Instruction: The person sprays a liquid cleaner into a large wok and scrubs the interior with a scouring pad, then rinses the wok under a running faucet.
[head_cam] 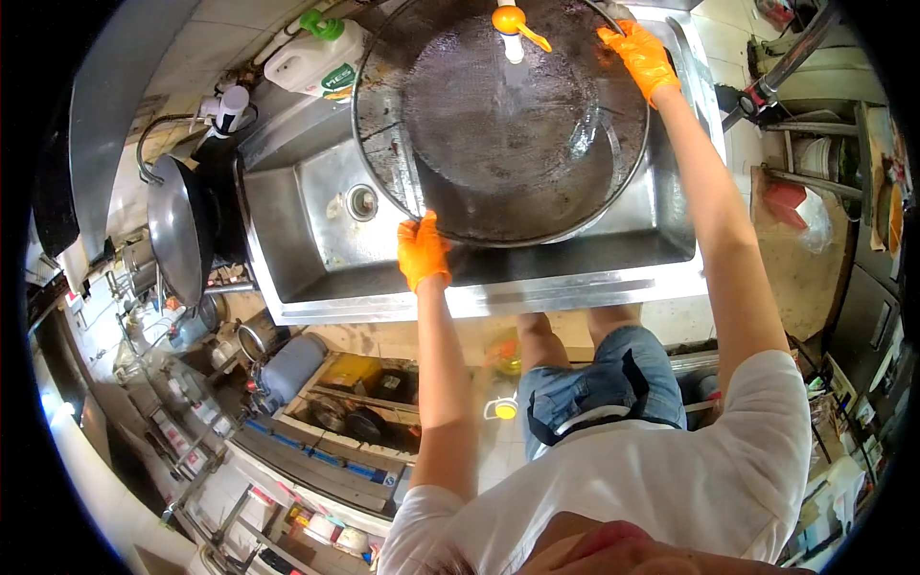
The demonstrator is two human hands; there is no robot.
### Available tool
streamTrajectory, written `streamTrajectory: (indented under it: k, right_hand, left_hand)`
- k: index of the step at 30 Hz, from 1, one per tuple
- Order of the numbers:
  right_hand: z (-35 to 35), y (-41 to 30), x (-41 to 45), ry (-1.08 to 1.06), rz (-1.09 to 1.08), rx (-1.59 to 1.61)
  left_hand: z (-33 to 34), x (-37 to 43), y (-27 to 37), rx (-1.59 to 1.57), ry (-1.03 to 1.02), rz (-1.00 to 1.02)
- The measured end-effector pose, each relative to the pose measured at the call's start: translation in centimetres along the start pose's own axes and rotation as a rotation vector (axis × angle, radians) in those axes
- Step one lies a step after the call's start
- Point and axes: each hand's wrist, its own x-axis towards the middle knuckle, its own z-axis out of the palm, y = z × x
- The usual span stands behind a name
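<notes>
A large, round, shallow metal pan (503, 136), dark and wet inside, lies tilted over the stainless steel sink (287, 237). My left hand (424, 253), in an orange glove, grips its rim at the near left. On the far right rim is my right hand (638, 57), gloved the same way, its fingers over the edge. A tap with an orange collar and lever (510, 21) hangs above the pan, and water runs from it onto the dark surface. The pan hides much of the basin; the drain (361, 203) shows at the left.
A white jug with a green cap (320, 61) stands behind the sink at the left. Another wok (176, 230) rests upright beyond the sink's left end. Below it are a grey canister (295, 370) and a wooden rack with pans (359, 395). A metal pole (780, 68) rises at the right.
</notes>
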Motion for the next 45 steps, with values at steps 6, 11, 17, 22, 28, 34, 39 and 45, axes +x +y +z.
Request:
streamTrajectory:
  k: [6, 11, 17, 22, 28, 34, 39, 45]
  right_hand:
    - [-1.1, -0.4, 1.1, -0.037, -0.012, 0.035]
    - [-3.3, -0.9, 0.3, 0.011, -0.058, -0.181]
    - [-8.3, -6.2, -5.6, 0.006, 0.091, -0.266]
    - [-13.0, -7.5, -9.6, 0.064, 0.052, 0.022]
    - [-15.5, -8.7, -14.2, 0.275, 0.074, 0.076]
    - [-17.0, -8.4, -20.1, 0.513, -0.001, 0.048]
    - [-19.9, -7.3, -24.0, 0.609, -0.117, 0.052]
    - [-17.2, -6.1, -23.1, 0.558, 0.112, 0.319]
  left_hand:
    - [3.3, 1.5, -5.0, -0.065, -0.079, -0.168]
    - [6.0, 1.8, -4.4, -0.04, -0.067, -0.21]
    - [5.6, 2.1, -3.9, 0.211, -0.316, -0.228]
    - [8.9, 1.1, -5.2, 0.302, -0.496, -0.029]
    - [13.7, 5.6, -0.6, -0.421, -0.345, -0.164]
    - [19.0, 10.4, 6.7, -1.037, -0.867, -0.649]
    - [25.1, 7.4, 10.7, -1.019, -0.661, -1.238]
    - [20.5, 8.1, 6.4, -0.422, -0.488, -0.649]
